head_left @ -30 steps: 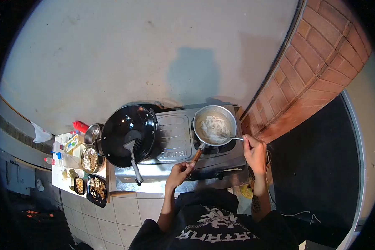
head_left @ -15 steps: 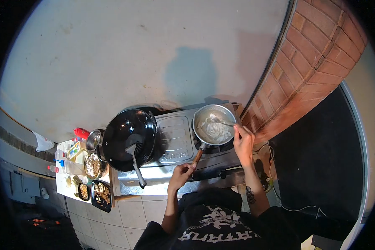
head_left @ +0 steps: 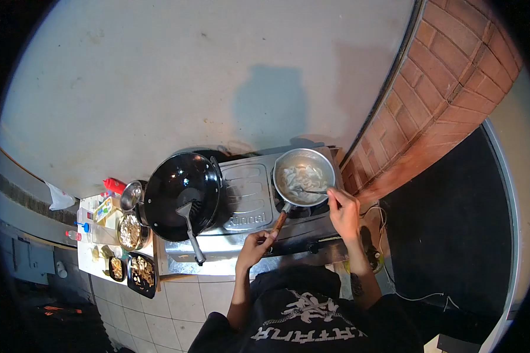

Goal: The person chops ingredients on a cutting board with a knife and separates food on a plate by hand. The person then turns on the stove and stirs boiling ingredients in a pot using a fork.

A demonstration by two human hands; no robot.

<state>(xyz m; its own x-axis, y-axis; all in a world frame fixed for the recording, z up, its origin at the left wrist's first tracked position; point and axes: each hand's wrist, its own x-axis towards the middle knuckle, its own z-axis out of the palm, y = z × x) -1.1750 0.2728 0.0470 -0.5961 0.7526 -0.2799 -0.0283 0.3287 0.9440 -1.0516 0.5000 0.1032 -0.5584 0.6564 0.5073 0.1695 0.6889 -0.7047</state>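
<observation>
On the stove's right burner sits a small metal saucepan (head_left: 280,162) with pale strips in cloudy liquid (head_left: 303,176). My left hand (head_left: 256,247) is closed around the end of its wooden handle (head_left: 281,222). At the pan's right rim, my right hand (head_left: 344,212) pinches a fork (head_left: 317,192), whose head dips among the strips and is partly hidden by them. A large black wok (head_left: 165,194) stands on the left burner, and a spatula (head_left: 189,226) leans in it with its handle over the near rim.
The gas stove (head_left: 244,200) carries both pans against the wall. Left of it, a white table (head_left: 88,256) holds metal bowls, a red bottle (head_left: 114,185), a plastic jug (head_left: 103,234) and black trays (head_left: 141,288) of chopped food. A brick pillar (head_left: 424,100) rises at right.
My right hand has moved slightly down with the fork, whose head is now lower in the pan. The strips have shifted and spread in the liquid. My left hand stays on the handle.
</observation>
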